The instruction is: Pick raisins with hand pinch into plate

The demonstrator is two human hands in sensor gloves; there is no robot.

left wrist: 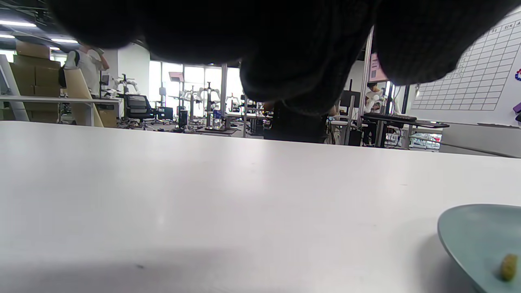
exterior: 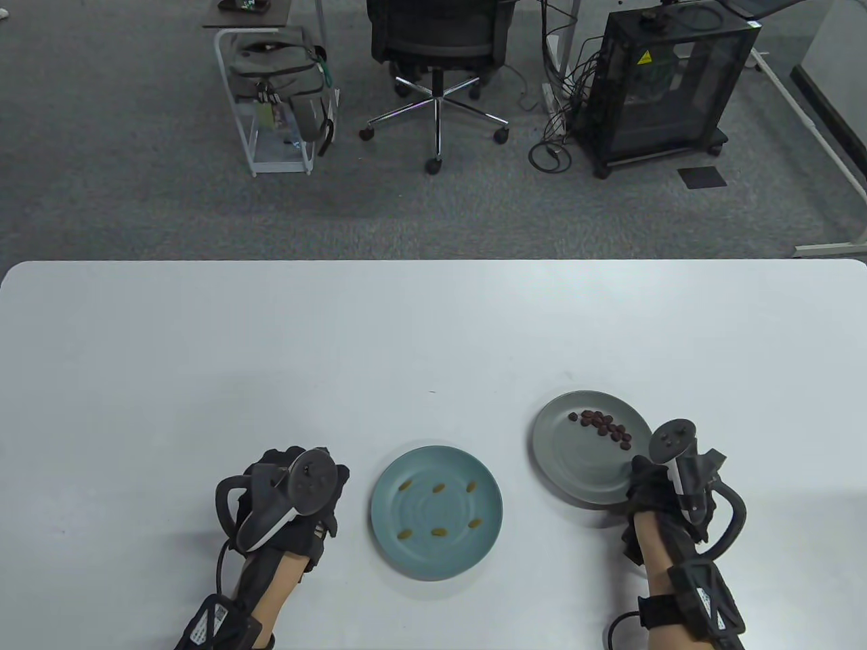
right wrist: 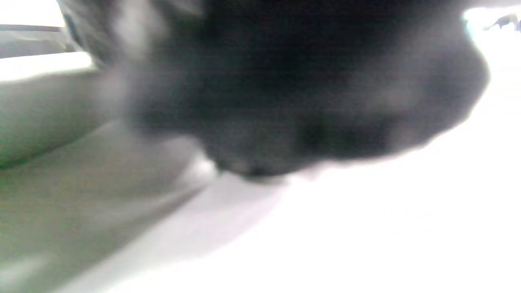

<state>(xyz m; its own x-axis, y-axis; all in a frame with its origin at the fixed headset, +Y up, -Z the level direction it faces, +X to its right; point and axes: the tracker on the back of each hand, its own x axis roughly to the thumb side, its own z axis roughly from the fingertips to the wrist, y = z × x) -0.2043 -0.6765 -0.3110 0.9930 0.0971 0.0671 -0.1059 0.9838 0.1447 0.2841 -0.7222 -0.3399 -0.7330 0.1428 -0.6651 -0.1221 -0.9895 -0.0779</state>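
On the white desk [exterior: 433, 325], near its front edge, sat a round teal plate [exterior: 437, 562] carrying six yellowish raisins [exterior: 439, 487], spread apart from one another. To its right, apart from it, a round grey plate [exterior: 576, 474] held a cluster of dark reddish-brown raisins [exterior: 605, 425] toward its far right side. Left hand [exterior: 291, 501], black-gloved with tracker on the back, rested on the desk just left of the teal plate, not touching it; fingers appeared curled under, but whether they were together or apart could not be told. Right hand [exterior: 653, 487] lay at the grey plate's near right rim; it seemed to touch or grip the rim, though the right wrist view was too blurred to confirm. Left wrist view showed the teal plate's edge [left wrist: 468, 236] with one yellowish raisin [left wrist: 508, 267] on it.
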